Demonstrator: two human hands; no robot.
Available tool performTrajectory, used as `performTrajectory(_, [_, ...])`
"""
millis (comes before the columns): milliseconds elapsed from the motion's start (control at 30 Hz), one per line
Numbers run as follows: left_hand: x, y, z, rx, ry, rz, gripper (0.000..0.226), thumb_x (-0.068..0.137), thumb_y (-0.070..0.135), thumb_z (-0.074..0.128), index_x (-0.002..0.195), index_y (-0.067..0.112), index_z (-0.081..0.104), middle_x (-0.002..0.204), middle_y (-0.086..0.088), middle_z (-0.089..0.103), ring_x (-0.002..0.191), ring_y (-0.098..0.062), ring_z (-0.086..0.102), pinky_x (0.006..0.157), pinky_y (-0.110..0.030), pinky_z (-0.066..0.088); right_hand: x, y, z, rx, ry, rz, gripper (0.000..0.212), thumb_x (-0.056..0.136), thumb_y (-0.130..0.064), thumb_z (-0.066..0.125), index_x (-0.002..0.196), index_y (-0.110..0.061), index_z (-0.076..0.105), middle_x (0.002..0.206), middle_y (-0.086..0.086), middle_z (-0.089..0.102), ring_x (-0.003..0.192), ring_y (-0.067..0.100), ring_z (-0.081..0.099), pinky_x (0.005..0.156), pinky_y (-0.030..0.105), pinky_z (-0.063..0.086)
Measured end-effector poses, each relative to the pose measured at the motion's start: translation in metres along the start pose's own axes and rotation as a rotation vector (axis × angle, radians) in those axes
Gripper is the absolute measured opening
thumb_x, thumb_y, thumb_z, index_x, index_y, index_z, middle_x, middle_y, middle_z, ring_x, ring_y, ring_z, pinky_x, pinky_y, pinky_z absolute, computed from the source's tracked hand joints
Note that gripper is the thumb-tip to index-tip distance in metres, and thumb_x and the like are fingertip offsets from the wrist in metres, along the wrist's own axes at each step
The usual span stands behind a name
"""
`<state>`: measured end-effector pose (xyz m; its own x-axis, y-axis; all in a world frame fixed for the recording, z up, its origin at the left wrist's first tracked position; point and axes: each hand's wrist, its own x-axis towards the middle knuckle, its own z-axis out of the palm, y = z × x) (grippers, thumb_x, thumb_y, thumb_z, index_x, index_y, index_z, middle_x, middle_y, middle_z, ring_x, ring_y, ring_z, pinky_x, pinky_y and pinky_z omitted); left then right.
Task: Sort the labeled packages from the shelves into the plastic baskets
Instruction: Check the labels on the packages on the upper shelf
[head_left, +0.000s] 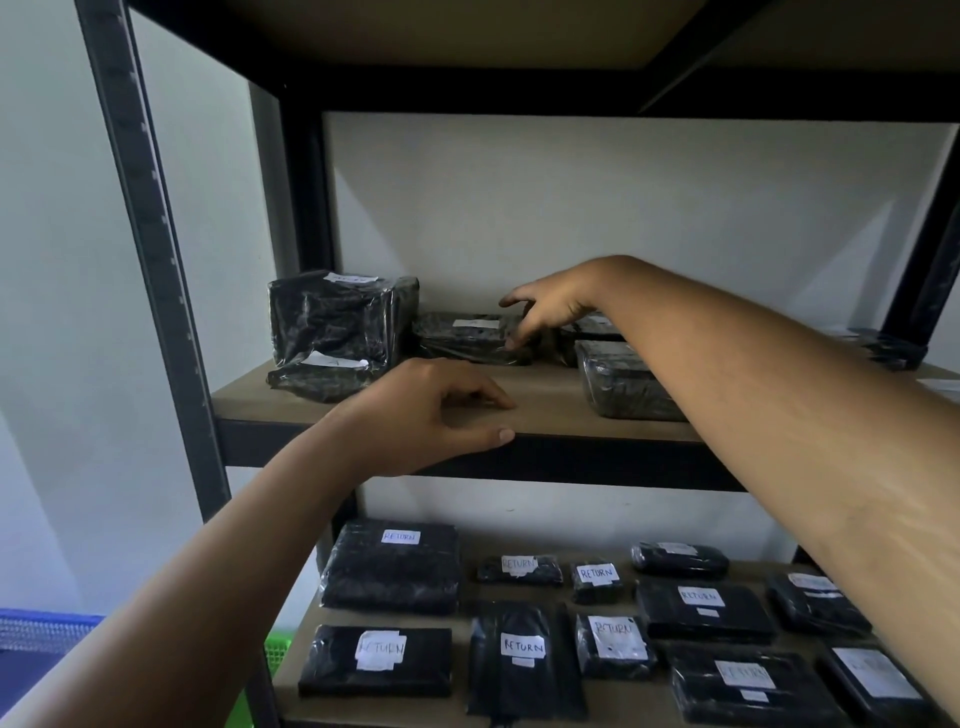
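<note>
A: Which shelf are the hands at?
B: The upper shelf (545, 397). The right hand (550, 306) is at its back edge, over the right end of a flat black package (467, 338) that lies near the middle of that edge, white label up.
A: Does it grip that package?
B: Not plainly. The fingers are spread and bent. 1 stretches out above the wrap, and another has its tip down at the package's front right corner. The hand is open and the package lies flat on the board.
A: And the left hand?
B: The left hand (436, 410) rests on the front edge of the same board. Its fingers are loosely curled with their tips on the wood, and the thumb lies along the lip. It holds nothing.
A: What else is up there?
B: A tall wrapped package (343, 317) stands at the back left corner with a low package (319, 371) just in front of it. A clear-wrapped package (618, 384) sits right of the middle, partly behind the right forearm.
A: Below?
B: The lower shelf (465, 595) carries 11 black labeled packages (392, 566) in 2 rough rows. Most labels read RETURN, and a few are too blurred to read.
A: The baskets?
B: A blue basket (47, 626) shows at the bottom left, well apart from the rack. A green basket (278, 649) is just beside the rack's front left post. Only part of each is visible.
</note>
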<state>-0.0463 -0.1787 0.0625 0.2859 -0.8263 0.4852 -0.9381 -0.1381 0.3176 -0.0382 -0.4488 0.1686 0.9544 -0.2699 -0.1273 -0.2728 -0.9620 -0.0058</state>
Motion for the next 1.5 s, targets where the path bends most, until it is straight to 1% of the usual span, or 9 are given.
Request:
performTrajectory(200, [-0.001,0.001,-0.001,-0.021,-0.002,-0.027,0.036,0.089,0.058,0.077,0.121,0.041,0.075,0.114,0.027,0.073,0.110,0.004,0.067,0.097,-0.031,0.057,-0.007,0.002,-0.002,0.052,0.026,-0.003,0.116,0.077,-0.063,0.084,0.168,-0.033,0.018,0.175,0.004,0.018,0.159,0.031,0.022,0.126,0.048,0.028])
performTrajectory(367, [-0.002,-0.001,-0.001,-0.024,-0.003,-0.038,0.038,0.088,0.061,0.077,0.121,0.042,0.075,0.115,0.028,0.071,0.111,0.005,0.066,0.098,-0.031,0.057,-0.008,-0.003,-0.001,0.048,0.105,-0.009,0.144,0.052,-0.066,0.097,0.167,-0.034,0.016,0.173,0.006,0.014,0.157,0.035,0.021,0.125,0.052,0.030])
performTrajectory(533, [-0.001,-0.001,0.000,-0.016,0.005,-0.044,0.044,0.085,0.069,0.073,0.120,0.044,0.074,0.114,0.026,0.071,0.109,0.004,0.066,0.096,-0.033,0.057,-0.020,-0.007,0.002,-0.053,0.212,-0.053,0.142,0.042,-0.068,0.098,0.157,-0.031,0.024,0.149,0.001,0.027,0.142,0.028,0.030,0.111,0.049,0.041])
performTrajectory(667, [-0.001,-0.002,0.001,-0.012,0.022,-0.047,0.045,0.083,0.070,0.073,0.119,0.043,0.075,0.111,0.024,0.072,0.106,0.002,0.067,0.094,-0.033,0.058,-0.027,-0.013,0.011,-0.117,0.285,-0.066,0.137,0.045,-0.068,0.098,0.148,-0.019,0.020,0.143,0.004,0.032,0.133,0.025,0.033,0.097,0.043,0.038])
performTrajectory(967, [-0.002,0.000,0.000,-0.018,0.016,-0.044,0.037,0.087,0.061,0.078,0.120,0.042,0.076,0.112,0.027,0.072,0.107,0.006,0.066,0.095,-0.026,0.056,-0.028,-0.016,0.012,-0.151,0.273,-0.029,0.138,0.053,-0.068,0.095,0.158,-0.019,0.020,0.152,0.005,0.025,0.145,0.028,0.026,0.115,0.051,0.038])
performTrajectory(1133, [-0.001,0.001,-0.001,-0.017,0.014,-0.048,0.039,0.088,0.061,0.078,0.121,0.041,0.075,0.114,0.027,0.072,0.109,0.005,0.065,0.096,-0.028,0.056,-0.019,-0.019,0.000,-0.230,0.166,-0.003,0.118,0.065,-0.071,0.084,0.161,-0.024,0.034,0.158,0.006,0.037,0.146,0.031,0.032,0.116,0.048,0.039])
performTrajectory(1200, [-0.002,0.001,-0.001,-0.023,0.018,-0.053,0.039,0.087,0.061,0.078,0.120,0.041,0.075,0.112,0.027,0.072,0.108,0.006,0.066,0.095,-0.027,0.056,-0.016,-0.022,-0.001,-0.209,0.122,-0.003,0.101,0.072,-0.065,0.080,0.157,-0.024,0.042,0.152,0.006,0.049,0.137,0.030,0.045,0.110,0.044,0.045])
performTrajectory(1300, [-0.002,0.002,-0.001,-0.018,0.018,-0.045,0.037,0.088,0.060,0.078,0.120,0.041,0.076,0.111,0.027,0.072,0.107,0.007,0.066,0.093,-0.022,0.054,-0.012,-0.025,0.000,-0.109,0.068,-0.009,0.084,0.089,-0.049,0.073,0.161,-0.023,0.039,0.154,0.007,0.051,0.137,0.028,0.049,0.110,0.039,0.045])
performTrajectory(1500, [-0.002,0.003,-0.002,0.004,0.015,-0.033,0.038,0.090,0.059,0.078,0.121,0.039,0.075,0.114,0.027,0.072,0.108,0.006,0.065,0.095,-0.024,0.054,-0.002,-0.026,0.004,0.007,-0.047,0.051,0.067,0.096,-0.040,0.064,0.156,-0.014,0.046,0.154,0.016,0.052,0.137,0.036,0.054,0.117,0.049,0.044])
